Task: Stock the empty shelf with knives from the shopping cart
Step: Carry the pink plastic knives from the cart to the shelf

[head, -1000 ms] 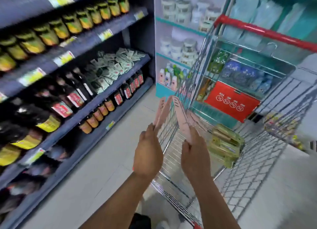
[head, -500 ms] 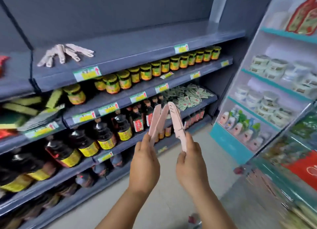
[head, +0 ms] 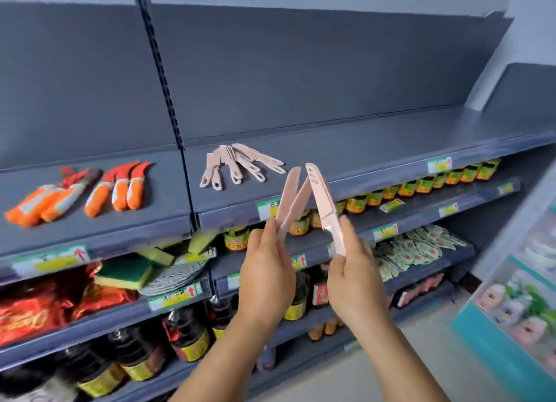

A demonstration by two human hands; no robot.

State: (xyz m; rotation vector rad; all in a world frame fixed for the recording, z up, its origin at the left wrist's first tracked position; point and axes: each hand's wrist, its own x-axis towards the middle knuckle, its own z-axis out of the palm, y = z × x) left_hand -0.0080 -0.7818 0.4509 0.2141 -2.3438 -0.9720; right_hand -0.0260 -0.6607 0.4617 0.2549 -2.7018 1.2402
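- Since half a second ago, both hands have risen with the pink knives toward the top shelf [head: 376,142], which now fills the view; the cart is out of sight.
- Left hand [head: 266,269] pinches two pink knives [head: 293,197] by their lower ends, blades fanned upward.
- Right hand [head: 353,269] grips a single pink knife [head: 322,200] by its handle, fingers curled round it, blade tilted up and left, tip near the other pair.
- These look light, stiff, smooth plastic; likely slippery, so the handle is the safest hold.
- Beyond the blades, a fan of pink knives [head: 237,167] already lies on the shelf, orange-handled knives [head: 90,191] to its left.
- Jars [head: 421,186] line the shelf below.
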